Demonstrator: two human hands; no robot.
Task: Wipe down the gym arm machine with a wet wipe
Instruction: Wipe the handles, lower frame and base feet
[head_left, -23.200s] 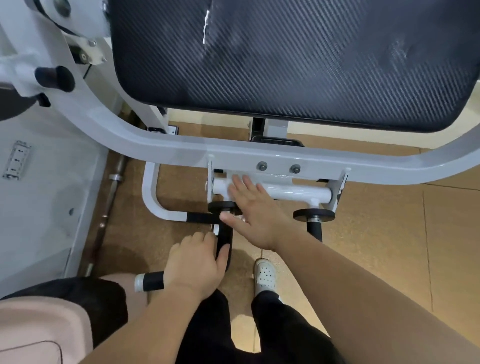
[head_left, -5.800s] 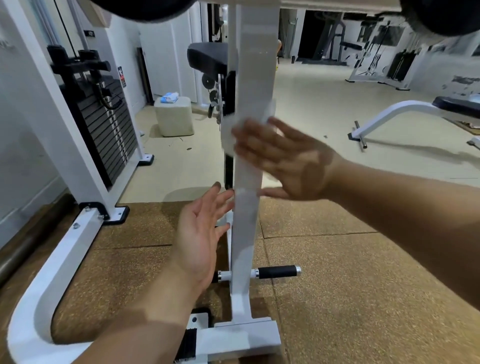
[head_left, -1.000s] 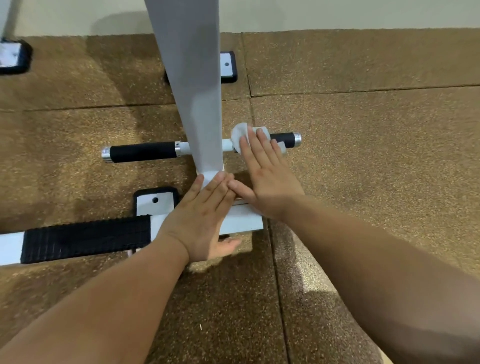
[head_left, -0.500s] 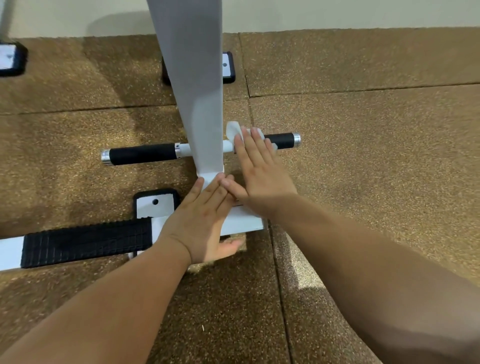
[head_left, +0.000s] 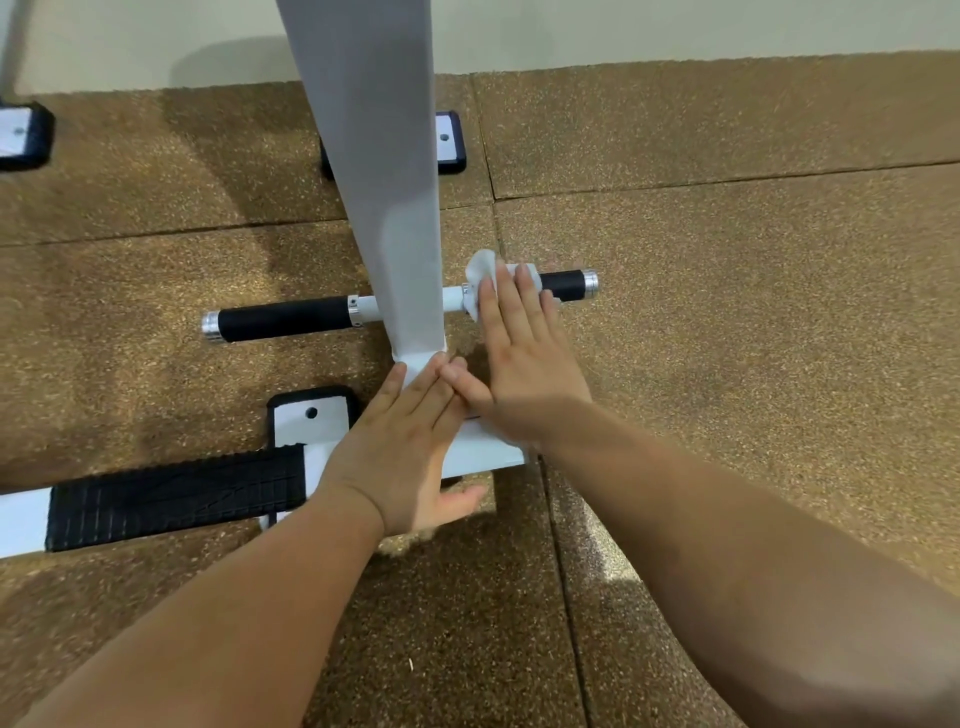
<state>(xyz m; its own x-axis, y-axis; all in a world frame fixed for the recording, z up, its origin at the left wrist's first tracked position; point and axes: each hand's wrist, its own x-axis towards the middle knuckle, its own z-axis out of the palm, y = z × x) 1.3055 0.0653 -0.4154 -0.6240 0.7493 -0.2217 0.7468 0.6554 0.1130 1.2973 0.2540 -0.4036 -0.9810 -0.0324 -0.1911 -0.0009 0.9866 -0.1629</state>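
Wet wipe (head_left: 479, 266) lies bunched on the right half of the cross peg (head_left: 565, 285), just beside the white post (head_left: 384, 208), pressed under the straight fingers of the right hand (head_left: 524, 374). Left hand (head_left: 400, 457) rests flat and open at the post's foot. Soft, limp and damp, the wipe likely balls up; wrapping it round the peg should hold better.

Speckled brown rubber floor (head_left: 727, 364) carries white base bar (head_left: 488, 449), 3 black-rimmed foot plates (head_left: 311, 421).
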